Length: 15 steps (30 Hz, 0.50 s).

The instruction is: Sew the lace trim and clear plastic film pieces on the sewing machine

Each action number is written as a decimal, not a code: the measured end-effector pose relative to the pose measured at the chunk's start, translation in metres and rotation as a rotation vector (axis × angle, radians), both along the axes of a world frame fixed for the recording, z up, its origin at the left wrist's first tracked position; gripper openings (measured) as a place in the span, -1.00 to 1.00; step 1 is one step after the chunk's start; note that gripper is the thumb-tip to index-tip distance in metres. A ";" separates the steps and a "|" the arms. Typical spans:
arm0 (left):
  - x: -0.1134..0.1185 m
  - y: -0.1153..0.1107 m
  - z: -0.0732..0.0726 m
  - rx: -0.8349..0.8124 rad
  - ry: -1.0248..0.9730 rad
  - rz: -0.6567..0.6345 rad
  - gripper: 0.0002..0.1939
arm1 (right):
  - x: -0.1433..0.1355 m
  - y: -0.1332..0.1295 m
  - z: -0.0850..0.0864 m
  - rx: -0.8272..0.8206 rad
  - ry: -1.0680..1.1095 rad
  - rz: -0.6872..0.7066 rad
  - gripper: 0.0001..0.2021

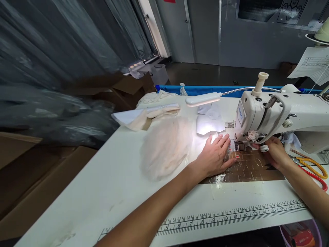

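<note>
Conceivably, the sewing machine above the right hand, its grip unclear, could prick its fingers if started, with the left hand flat, fingers extended, white cloth just beyond.

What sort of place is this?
Probably a sewing workshop or small garment factory: there's an industrial-looking sewing machine, a white worktable with a ruler scale printed along its near edge, and an open cardboard box beside it.

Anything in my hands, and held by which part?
Left hand lies flat, holding nothing; right hand is partly hidden by the white sewing machine: can't tell.
</note>
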<state>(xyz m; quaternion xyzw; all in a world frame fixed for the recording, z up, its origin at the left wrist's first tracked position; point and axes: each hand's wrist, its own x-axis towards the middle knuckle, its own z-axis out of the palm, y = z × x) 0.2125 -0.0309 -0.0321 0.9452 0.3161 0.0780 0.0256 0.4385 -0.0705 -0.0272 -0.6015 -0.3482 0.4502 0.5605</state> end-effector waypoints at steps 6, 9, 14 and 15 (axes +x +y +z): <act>-0.002 0.013 0.001 -0.044 -0.037 -0.035 -0.32 | -0.004 -0.020 -0.009 0.098 -0.209 -0.015 -0.74; -0.003 0.013 -0.003 0.043 -0.122 -0.014 -0.50 | -0.009 -0.024 -0.007 0.142 -0.387 0.055 -0.75; -0.001 0.008 -0.009 0.246 -0.251 0.290 -0.63 | -0.014 -0.038 -0.004 0.350 -0.773 0.068 -0.82; 0.000 0.008 -0.010 0.234 -0.224 0.310 -0.64 | -0.017 -0.042 -0.001 0.420 -0.821 0.063 -0.82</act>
